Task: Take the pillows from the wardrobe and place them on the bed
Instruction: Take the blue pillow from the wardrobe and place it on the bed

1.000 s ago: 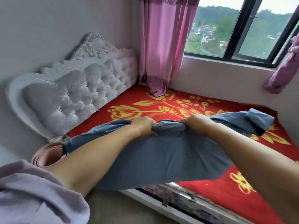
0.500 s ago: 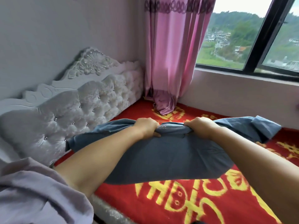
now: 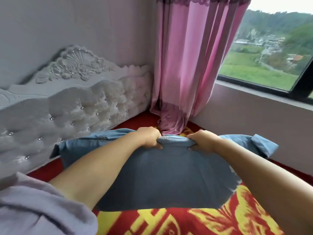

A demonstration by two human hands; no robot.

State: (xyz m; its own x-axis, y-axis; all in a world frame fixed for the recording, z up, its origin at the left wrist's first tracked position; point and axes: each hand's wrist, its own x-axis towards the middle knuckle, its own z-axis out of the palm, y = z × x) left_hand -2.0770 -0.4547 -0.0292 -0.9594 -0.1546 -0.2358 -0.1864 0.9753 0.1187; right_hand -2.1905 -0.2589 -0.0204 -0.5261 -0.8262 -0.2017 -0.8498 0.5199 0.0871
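A flat blue-grey pillow (image 3: 169,180) is held out over the bed (image 3: 194,221), which has a red cover with yellow patterns. My left hand (image 3: 149,137) and my right hand (image 3: 203,139) both grip the pillow's far edge, close together at its middle. The pillow's two far corners stick out to the left and right of my forearms. It hangs a little above the cover, near the white tufted headboard (image 3: 71,116). The wardrobe is out of view.
A pink curtain (image 3: 191,65) hangs in the corner, its hem lying on the bed. A window (image 3: 271,53) with a dark frame runs along the right wall above a sill. My lilac sleeve (image 3: 33,209) fills the lower left.
I have moved in over the bed and toward the headboard and curtain corner. The pillow has travelled forward with both hands still gripping it. The bed's edge and floor have dropped out of view.
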